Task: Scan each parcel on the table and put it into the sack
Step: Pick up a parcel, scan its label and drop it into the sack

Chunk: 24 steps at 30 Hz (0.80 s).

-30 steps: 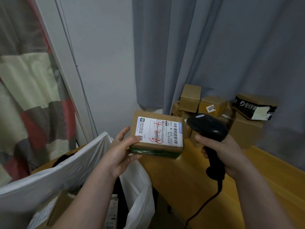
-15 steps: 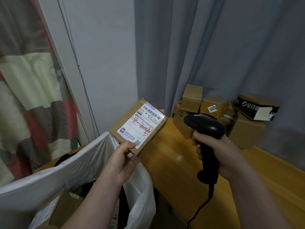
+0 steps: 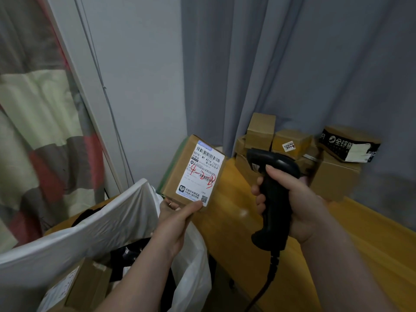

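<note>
My left hand grips the lower edge of a flat brown parcel, held upright with its white shipping label facing me. The label carries barcodes and red handwriting. The parcel hangs over the near corner of the yellow table, just right of the open white sack. My right hand is closed around the handle of a black barcode scanner, whose head points left toward the parcel. A black cable drops from the handle. The sack holds a labelled brown box and something black.
Several brown parcels are stacked at the table's far end against the grey curtain, including one wrapped in black printed tape. A patterned cloth hangs at the left beside a white wall.
My left hand has turned the parcel from lying flat to standing on edge with its label toward me. The scanner has lifted slightly and stays aimed at it.
</note>
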Each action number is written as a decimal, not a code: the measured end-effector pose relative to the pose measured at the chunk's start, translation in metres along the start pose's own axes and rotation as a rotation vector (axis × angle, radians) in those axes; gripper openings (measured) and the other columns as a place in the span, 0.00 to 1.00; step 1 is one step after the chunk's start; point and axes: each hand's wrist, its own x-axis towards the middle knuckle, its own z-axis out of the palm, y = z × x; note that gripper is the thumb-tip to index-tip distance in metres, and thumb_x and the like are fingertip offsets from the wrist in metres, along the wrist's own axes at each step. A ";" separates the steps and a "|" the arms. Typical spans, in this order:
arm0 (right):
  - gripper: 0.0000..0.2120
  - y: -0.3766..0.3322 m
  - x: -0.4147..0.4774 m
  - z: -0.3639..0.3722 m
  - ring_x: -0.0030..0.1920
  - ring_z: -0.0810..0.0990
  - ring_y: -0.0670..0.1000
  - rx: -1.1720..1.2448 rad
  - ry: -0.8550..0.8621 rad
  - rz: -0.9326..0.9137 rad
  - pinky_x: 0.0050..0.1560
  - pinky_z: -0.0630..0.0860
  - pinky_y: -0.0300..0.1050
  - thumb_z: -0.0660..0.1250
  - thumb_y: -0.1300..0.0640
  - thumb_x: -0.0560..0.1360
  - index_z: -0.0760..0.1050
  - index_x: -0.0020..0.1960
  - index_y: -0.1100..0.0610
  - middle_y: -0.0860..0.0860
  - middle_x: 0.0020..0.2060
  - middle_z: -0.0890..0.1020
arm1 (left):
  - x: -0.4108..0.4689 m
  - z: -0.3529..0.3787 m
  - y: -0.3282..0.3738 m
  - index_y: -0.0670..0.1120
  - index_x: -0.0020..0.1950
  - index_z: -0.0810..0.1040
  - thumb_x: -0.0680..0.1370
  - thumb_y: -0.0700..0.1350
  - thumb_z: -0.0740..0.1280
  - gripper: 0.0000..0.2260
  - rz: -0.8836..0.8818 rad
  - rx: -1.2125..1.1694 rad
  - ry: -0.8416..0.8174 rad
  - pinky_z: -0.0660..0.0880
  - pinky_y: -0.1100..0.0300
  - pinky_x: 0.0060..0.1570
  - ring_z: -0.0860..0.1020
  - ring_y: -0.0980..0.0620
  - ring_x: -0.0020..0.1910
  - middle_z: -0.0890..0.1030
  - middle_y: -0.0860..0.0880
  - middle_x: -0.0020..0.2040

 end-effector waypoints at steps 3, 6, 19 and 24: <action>0.12 0.000 0.000 0.002 0.28 0.76 0.49 -0.008 -0.016 0.016 0.27 0.76 0.39 0.71 0.50 0.65 0.78 0.40 0.59 0.54 0.34 0.78 | 0.006 -0.002 -0.002 0.36 0.67 0.66 0.68 0.28 0.73 0.30 0.030 0.019 0.029 0.78 0.56 0.52 0.83 0.47 0.53 0.81 0.47 0.42; 0.12 0.000 0.000 0.005 0.28 0.76 0.49 -0.006 -0.030 0.031 0.27 0.75 0.38 0.71 0.50 0.65 0.78 0.40 0.59 0.54 0.33 0.78 | 0.009 -0.004 -0.003 0.36 0.68 0.66 0.68 0.28 0.74 0.30 0.048 0.029 0.039 0.79 0.57 0.52 0.82 0.47 0.54 0.81 0.45 0.47; 0.10 0.001 0.007 0.006 0.30 0.76 0.49 -0.178 -0.072 -0.017 0.30 0.75 0.40 0.70 0.50 0.67 0.78 0.39 0.57 0.52 0.34 0.79 | 0.003 -0.007 0.005 0.37 0.64 0.71 0.71 0.27 0.69 0.22 0.011 -0.019 0.065 0.80 0.65 0.42 0.83 0.53 0.45 0.79 0.33 0.56; 0.10 0.007 0.014 0.012 0.30 0.76 0.48 -0.201 -0.106 -0.006 0.31 0.75 0.40 0.71 0.49 0.66 0.78 0.39 0.57 0.52 0.34 0.79 | 0.006 -0.025 0.007 0.41 0.60 0.74 0.72 0.30 0.70 0.18 -0.016 0.008 0.074 0.79 0.58 0.53 0.83 0.50 0.51 0.83 0.42 0.56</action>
